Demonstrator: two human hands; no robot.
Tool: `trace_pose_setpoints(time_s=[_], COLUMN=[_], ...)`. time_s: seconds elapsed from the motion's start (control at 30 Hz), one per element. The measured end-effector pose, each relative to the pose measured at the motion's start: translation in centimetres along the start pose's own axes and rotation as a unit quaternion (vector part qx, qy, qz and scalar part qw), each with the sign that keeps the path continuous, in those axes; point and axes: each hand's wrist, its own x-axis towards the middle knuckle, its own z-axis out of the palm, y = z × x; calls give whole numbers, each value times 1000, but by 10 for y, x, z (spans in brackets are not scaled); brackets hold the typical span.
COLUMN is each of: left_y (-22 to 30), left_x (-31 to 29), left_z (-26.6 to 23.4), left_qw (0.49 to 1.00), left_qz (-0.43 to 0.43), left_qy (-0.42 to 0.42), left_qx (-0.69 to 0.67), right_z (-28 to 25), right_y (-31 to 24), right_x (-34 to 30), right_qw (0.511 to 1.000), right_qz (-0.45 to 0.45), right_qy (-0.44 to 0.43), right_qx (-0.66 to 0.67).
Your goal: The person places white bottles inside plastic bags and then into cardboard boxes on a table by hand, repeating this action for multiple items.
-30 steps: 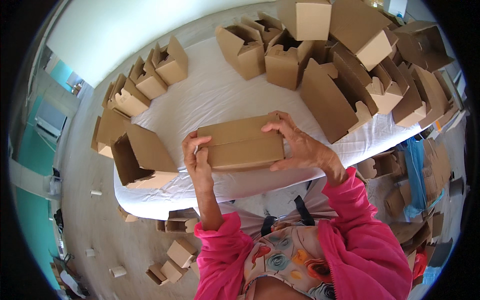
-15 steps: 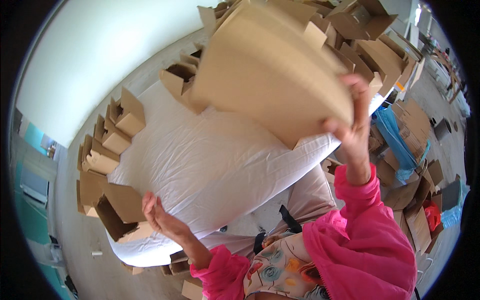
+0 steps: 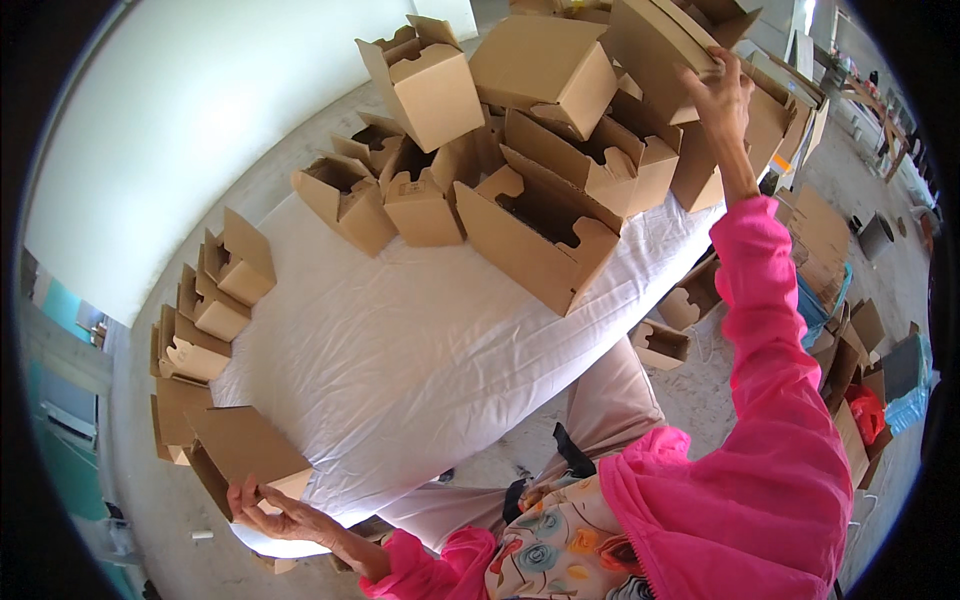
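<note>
My right hand is stretched far out to the upper right, its fingers gripping the edge of a brown cardboard box. That box sits high, over other boxes in the far pile. Just below it stands a long open-topped carton on the white-covered surface. At the lower left, my left hand has its fingers loosely bent and apart, with nothing visible in them. It overlaps the near side of an open carton; whether it touches the cardboard I cannot tell.
Several small open cartons line the left edge. More boxes are stacked at the far side. On the floor at the right lie cardboard pieces, a red bag and a grey bucket. A white wall rises at the left.
The box in my right hand has moved away from me, up and right onto the pile, uncovering the long open carton. My left hand has drawn back, down and left.
</note>
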Motion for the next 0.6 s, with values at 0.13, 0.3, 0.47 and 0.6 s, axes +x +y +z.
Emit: trace_pose_setpoints(time_s=[0.13,0.3,0.47,0.6], left_y=[13,-36,-37,-35], left_x=[24,16,26,27], left_z=[-15,-21,-35,-25], left_qw=[910,910,942,965], left_qz=[76,-32,-53,-25], left_qy=[-5,-112,-160,-156], left_qx=[408,397,289,209], right_z=[30,83,107,84], right_y=[-7,36,34,40], right_x=[17,55,47,35], right_qw=[990,981,991,988], right_qz=[75,22,-33,-151], right_qy=[-84,-151,-118,15], right_qx=[-87,-118,-51,-25])
